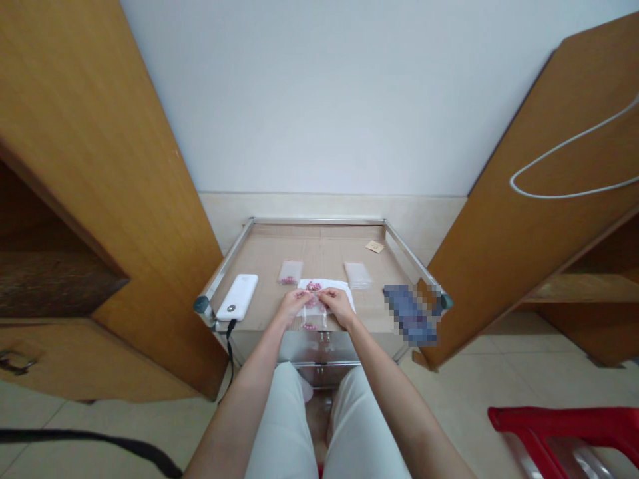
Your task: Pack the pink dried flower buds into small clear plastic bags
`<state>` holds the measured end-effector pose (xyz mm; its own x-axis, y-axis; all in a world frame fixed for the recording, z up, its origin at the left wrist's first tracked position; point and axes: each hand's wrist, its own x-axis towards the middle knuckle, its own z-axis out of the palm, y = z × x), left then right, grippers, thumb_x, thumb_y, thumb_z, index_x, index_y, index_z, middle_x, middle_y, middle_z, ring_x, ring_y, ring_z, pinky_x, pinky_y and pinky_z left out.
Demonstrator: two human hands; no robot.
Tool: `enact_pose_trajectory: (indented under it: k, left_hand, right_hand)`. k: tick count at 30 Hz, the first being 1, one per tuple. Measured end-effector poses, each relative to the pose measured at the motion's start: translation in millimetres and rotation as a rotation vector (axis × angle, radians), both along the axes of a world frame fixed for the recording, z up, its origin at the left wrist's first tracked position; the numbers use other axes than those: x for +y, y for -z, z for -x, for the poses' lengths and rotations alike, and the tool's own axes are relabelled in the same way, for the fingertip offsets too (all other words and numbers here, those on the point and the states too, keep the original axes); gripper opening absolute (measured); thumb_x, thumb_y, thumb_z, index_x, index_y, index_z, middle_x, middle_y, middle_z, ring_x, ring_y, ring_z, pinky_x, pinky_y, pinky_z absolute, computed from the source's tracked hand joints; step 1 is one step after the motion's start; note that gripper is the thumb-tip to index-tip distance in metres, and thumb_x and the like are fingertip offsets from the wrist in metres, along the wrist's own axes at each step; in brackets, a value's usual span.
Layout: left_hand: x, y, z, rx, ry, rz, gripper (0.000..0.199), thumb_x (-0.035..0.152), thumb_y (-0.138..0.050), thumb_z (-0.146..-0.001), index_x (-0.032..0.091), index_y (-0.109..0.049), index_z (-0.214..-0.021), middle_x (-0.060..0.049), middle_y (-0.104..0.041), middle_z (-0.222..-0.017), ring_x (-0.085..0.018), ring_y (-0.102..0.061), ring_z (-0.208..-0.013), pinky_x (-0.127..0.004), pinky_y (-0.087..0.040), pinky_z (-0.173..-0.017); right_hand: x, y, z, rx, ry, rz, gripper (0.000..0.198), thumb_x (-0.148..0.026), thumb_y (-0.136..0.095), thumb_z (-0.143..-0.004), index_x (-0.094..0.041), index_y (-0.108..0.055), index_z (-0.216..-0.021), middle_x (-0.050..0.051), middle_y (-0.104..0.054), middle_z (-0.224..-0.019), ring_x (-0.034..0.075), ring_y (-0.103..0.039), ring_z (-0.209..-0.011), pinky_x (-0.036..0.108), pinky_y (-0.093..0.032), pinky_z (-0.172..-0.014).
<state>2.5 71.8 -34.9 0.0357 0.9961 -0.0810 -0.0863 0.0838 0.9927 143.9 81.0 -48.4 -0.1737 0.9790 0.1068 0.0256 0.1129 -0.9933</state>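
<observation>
My left hand (294, 301) and my right hand (337, 303) meet over a white sheet (342, 285) at the table's front. Between them, the fingers pinch the top of a small clear plastic bag (315, 320), which has pink beads (309, 326) at its bottom. Just beyond the fingertips, a small heap of pink and red beads (313, 286) lies on the sheet. Behind my left hand lies another clear bag (290, 271) with pink beads inside. A stack of clear bags (358, 275) rests beyond my right hand; it looks flat.
A white power bank (237, 297) with a black cable lies at the table's left. A small beige card (375, 247) sits at the back right, a blurred-out dark item (410, 314) at the front right. Metal rails (319, 221) edge the table. A red stool (564, 422) stands at lower right.
</observation>
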Motion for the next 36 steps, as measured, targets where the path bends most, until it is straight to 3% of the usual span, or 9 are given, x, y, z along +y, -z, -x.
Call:
enact_pose_trajectory:
  k: [6,11,19,29,36]
  left_hand:
    - [-0.1,0.5,-0.7,-0.013,0.005,-0.012,0.03,0.038,-0.071,-0.047,0.013,-0.061,-0.059,0.0,-0.06,-0.054,-0.01,-0.051,-0.051,-0.021,-0.04,-0.055]
    - [1.3,3.6,-1.5,-0.003,-0.014,-0.018,0.025,0.033,-0.07,-0.048,0.013,-0.061,-0.059,0.001,-0.06,-0.055,-0.01,-0.052,-0.051,-0.021,-0.04,-0.054]
    - [1.5,3.5,-5.0,0.072,-0.081,-0.063,0.016,0.027,-0.068,-0.05,0.013,-0.061,-0.055,0.0,-0.06,-0.051,-0.01,-0.052,-0.049,-0.021,-0.04,-0.051]
    - [2.4,6.0,-2.3,-0.084,-0.033,0.009,0.035,0.038,-0.071,-0.047,0.011,-0.063,-0.068,-0.004,-0.066,-0.061,-0.014,-0.059,-0.056,-0.026,-0.046,-0.06]
    - [-1.3,3.1,-2.0,-0.095,-0.044,0.015,0.035,0.038,-0.071,-0.049,0.011,-0.062,-0.069,-0.006,-0.067,-0.063,-0.015,-0.06,-0.058,-0.026,-0.046,-0.061]
  right_hand:
    - [-2.0,-5.0,1.4,0.01,-0.006,-0.009,0.021,-0.034,-0.056,-0.063,-0.014,-0.059,-0.059,-0.002,-0.053,-0.051,0.007,-0.04,-0.046,0.019,-0.03,-0.045]
    - [-3.8,-8.8,3.0,-0.001,-0.057,0.024,0.021,-0.031,-0.056,-0.064,-0.012,-0.064,-0.068,0.0,-0.058,-0.055,0.006,-0.039,-0.044,0.019,-0.028,-0.043]
    - [0.6,1.3,5.4,0.001,-0.001,0.024,0.019,-0.03,-0.056,-0.062,-0.012,-0.063,-0.063,-0.002,-0.052,-0.049,0.006,-0.037,-0.042,0.018,-0.027,-0.041]
    - [0.2,-5.0,2.3,0.064,0.009,0.103,0.018,-0.031,-0.057,-0.061,-0.014,-0.062,-0.061,-0.003,-0.053,-0.049,0.005,-0.037,-0.04,0.018,-0.027,-0.04]
    - [0.8,-5.5,1.2,0.099,0.019,0.129,0.019,-0.033,-0.06,-0.06,-0.014,-0.061,-0.059,-0.004,-0.053,-0.049,0.006,-0.039,-0.039,0.019,-0.027,-0.04]
